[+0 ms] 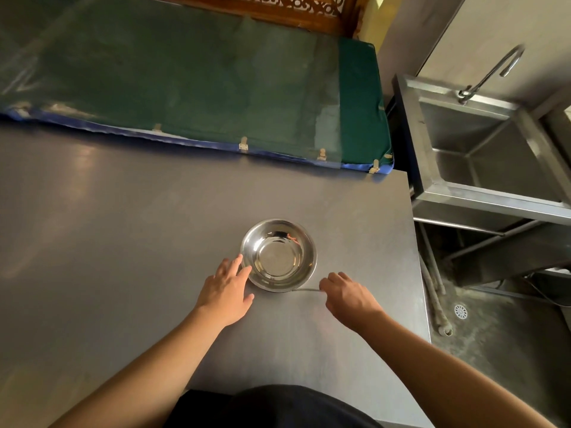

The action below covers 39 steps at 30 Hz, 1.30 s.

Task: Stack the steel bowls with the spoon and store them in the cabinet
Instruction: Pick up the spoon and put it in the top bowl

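— Steel bowl [279,255] sits upright on the grey bench [123,227]; where's the spoon [307,291]?

— Just beside its near rim, handle running rightward into the right hand [347,296], whose curled fingers pinch the end.

— And the left hand [227,288]?

— Flat, released, fingertips touching the bowl's left side, both forearms angled inward.

The bowl [278,255] sits on the counter [123,227], spoon [307,291] touching its near side, sink [482,149] right.
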Available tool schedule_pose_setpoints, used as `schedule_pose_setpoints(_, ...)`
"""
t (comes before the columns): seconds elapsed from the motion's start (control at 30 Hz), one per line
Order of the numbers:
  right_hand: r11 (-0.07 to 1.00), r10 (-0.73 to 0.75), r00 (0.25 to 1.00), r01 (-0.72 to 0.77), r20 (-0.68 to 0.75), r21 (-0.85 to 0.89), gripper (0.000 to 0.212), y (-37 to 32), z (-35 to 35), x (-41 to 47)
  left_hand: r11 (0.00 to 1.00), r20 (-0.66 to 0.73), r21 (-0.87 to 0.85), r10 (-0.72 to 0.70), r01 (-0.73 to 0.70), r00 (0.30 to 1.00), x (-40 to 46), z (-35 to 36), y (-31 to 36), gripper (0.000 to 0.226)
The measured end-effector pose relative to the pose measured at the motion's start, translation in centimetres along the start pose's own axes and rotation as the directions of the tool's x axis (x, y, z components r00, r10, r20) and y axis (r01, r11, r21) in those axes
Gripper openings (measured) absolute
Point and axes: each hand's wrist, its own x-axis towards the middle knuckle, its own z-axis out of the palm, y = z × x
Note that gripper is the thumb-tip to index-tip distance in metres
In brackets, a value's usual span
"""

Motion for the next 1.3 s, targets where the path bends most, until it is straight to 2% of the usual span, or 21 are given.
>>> schedule_pose_setpoints(0.13, 0.997, -0.078, 0.990, 0.078, -0.119, -0.009, 0.020, -1.1, -4.1, 2.1, 1.000, 0.010, -0.013, -0.003, 0.003, 1.000, 0.0, 0.2, 0.0, 0.068)
schedule_pose_setpoints(0.27, 0.976, -0.216, 0.958, 0.217, -0.187, -0.014, 0.014, -3.5, -6.3, 4.0, 1.000, 0.002, -0.016, 0.009, -0.009, 1.000, -0.2, 0.2, -0.1, 0.068)
schedule_pose_setpoints(0.53, 0.918, -0.397, 0.912, 0.393, -0.099, -0.060, 0.022, -6.3, -4.2, 6.0, 1.000, 0.012, -0.013, 0.013, -0.013, 1.000, -0.6, 0.2, -0.8, 0.069)
schedule_pose_setpoints(0.63, 0.905, -0.424, 0.903, 0.424, -0.068, -0.019, 0.023, -6.0, -3.3, 6.2, 1.000, 0.000, -0.018, 0.009, -0.009, 1.000, -0.6, 0.2, -1.2, 0.068)
schedule_pose_setpoints(0.9, 0.882, -0.471, 0.877, 0.471, -0.094, -0.018, 0.024, -4.4, -1.6, 6.1, 0.999, -0.038, -0.045, 0.012, -0.014, 0.999, -0.4, 0.5, -1.8, 0.065)
schedule_pose_setpoints(1.07, 0.894, -0.447, 0.895, 0.446, -0.007, -0.044, 0.013, -4.0, -0.5, 6.3, 0.998, -0.055, -0.056, 0.008, -0.011, 0.998, 0.0, 0.5, -1.7, 0.062)
schedule_pose_setpoints(1.17, 0.900, -0.427, 0.901, 0.431, 0.073, -0.067, 0.014, -3.9, 0.1, 6.5, 0.998, -0.074, -0.055, 0.006, -0.010, 0.997, 0.2, 0.3, -1.6, 0.059)
schedule_pose_setpoints(1.3, 0.908, -0.409, 0.908, 0.415, 0.094, -0.056, 0.016, -3.8, 0.4, 6.6, 0.999, -0.082, -0.042, 0.004, -0.007, 0.997, 0.3, 0.0, -1.5, 0.057)
